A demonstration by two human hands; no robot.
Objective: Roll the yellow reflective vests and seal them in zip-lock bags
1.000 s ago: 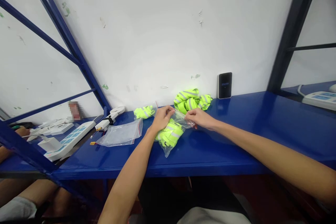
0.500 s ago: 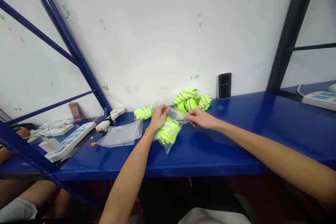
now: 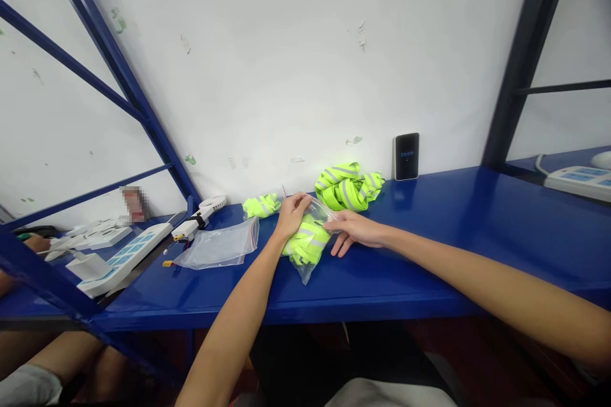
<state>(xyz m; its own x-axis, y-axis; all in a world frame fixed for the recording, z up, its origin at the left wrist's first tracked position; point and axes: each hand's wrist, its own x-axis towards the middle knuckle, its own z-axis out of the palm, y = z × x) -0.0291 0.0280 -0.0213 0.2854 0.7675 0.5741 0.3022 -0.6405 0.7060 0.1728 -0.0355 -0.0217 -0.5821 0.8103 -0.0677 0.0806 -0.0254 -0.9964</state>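
Just below the middle of the frame, a clear bag (image 3: 305, 275) of bright yellow strips (image 3: 306, 241) lies on the blue table (image 3: 453, 203), the left hand (image 3: 292, 213) and right hand (image 3: 354, 229) both pinching its top. They seem to be fixing its mouth, and next needs gentle fingers along that edge. Farther back, right of middle, a black screen (image 3: 407, 156) seems to say 23:09.

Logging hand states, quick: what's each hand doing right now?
Left hand: closed, holding the clear bag near its top.
Right hand: pinching the bag's right edge.
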